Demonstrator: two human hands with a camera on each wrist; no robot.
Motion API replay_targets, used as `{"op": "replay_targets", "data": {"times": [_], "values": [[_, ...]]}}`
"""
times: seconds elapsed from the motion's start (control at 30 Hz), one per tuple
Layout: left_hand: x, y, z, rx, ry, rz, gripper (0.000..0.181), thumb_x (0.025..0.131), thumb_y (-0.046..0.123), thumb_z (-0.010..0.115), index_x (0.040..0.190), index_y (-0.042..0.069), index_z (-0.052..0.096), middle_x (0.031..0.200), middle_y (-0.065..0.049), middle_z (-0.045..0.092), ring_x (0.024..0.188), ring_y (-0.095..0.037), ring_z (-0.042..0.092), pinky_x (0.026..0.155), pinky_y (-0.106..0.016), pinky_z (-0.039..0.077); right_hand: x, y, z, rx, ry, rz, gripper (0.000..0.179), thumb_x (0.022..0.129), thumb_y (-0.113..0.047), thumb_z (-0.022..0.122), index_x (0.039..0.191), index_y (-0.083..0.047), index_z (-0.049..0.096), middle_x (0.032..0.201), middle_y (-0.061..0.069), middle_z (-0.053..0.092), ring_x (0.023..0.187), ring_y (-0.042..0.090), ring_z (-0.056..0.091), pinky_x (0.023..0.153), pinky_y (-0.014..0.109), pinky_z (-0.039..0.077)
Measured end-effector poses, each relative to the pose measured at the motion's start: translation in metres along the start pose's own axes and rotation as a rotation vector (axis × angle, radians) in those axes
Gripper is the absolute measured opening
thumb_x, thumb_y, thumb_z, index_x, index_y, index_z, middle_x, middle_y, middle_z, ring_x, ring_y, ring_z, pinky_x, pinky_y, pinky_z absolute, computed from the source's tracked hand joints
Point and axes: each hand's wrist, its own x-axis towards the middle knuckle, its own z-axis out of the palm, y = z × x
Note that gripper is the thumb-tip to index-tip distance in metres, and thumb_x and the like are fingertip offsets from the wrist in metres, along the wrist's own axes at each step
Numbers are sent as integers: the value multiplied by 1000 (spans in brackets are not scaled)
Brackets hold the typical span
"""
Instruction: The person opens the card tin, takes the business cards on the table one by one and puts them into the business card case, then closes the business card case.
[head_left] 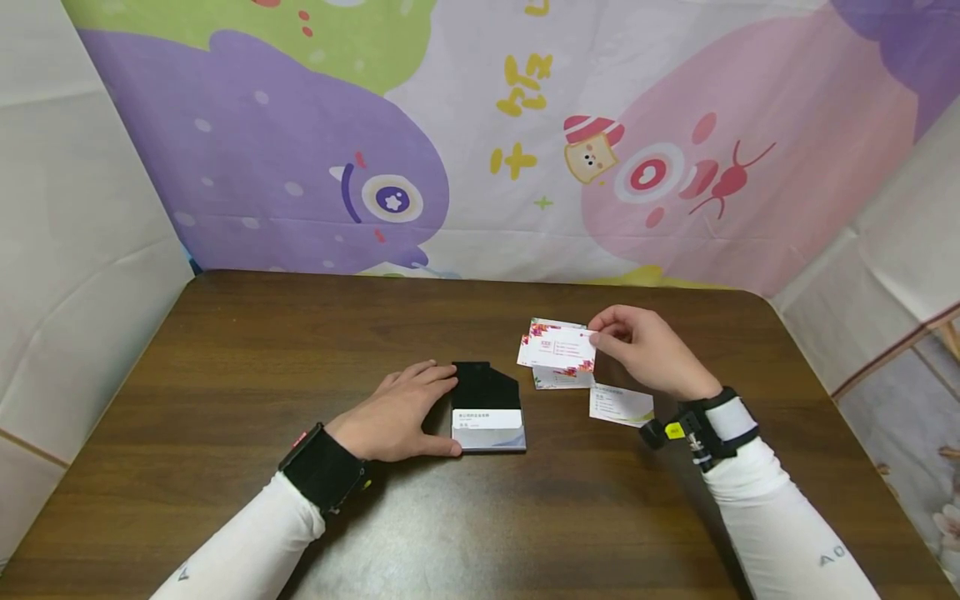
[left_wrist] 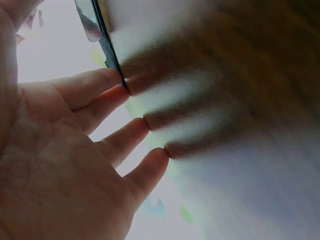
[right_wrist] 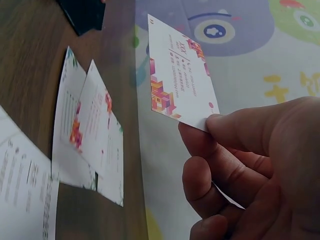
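My right hand (head_left: 648,350) pinches one business card (right_wrist: 177,75) by its corner between thumb and forefinger; the card is white with red and purple patterned corners. Below it on the table lies a small loose stack of business cards (right_wrist: 82,115). Left of the stack, a black card case (head_left: 486,385) lies with its flap folded back, and white cards (head_left: 487,419) show in its pocket. My left hand (head_left: 397,412) rests along the case's left side, fingers extended, thumb at the near corner. In the left wrist view, fingertips (left_wrist: 159,155) rest on the tabletop.
A single white card (head_left: 621,405) with a yellow-green corner lies just right of the stack. The brown wooden table (head_left: 247,383) ends at a printed cartoon cloth (head_left: 517,225) behind, with pale cloth walls at both sides.
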Motion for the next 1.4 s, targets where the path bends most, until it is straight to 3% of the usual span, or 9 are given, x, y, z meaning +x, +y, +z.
{"op": "replay_targets", "data": {"times": [0.47, 0.87, 1.07, 1.4], "values": [[1, -1, -1, -4, -7, -5, 96, 89, 59, 80, 159, 1, 47, 168, -14, 38, 158, -40, 26, 121, -65, 28, 10, -17, 19, 42, -11, -50, 13, 103, -13, 71, 115, -9, 71, 97, 5, 72, 85, 24, 62, 73, 36, 50], [2, 0, -1, -4, -3, -9, 96, 89, 59, 81, 158, 1, 48, 168, -13, 39, 158, -40, 25, 121, -65, 28, 15, -29, 42, 90, -72, -80, 10, 102, -14, 72, 112, -11, 71, 94, 9, 72, 84, 25, 62, 68, 37, 54], [2, 0, -1, -6, -3, -11, 97, 88, 59, 81, 158, 1, 48, 168, -13, 39, 158, -40, 26, 121, -64, 28, 17, -33, 54, 76, -85, -106, 9, 102, -14, 71, 111, -12, 71, 92, 0, 69, 87, 23, 61, 70, 37, 52], [2, 0, 0, -9, -1, -12, 98, 88, 60, 81, 159, 2, 47, 167, -13, 39, 157, -40, 26, 120, -65, 28, 16, -40, 72, 111, -157, -104, 4, 104, -15, 68, 106, -12, 70, 95, -1, 71, 89, 19, 64, 79, 38, 50]]}}
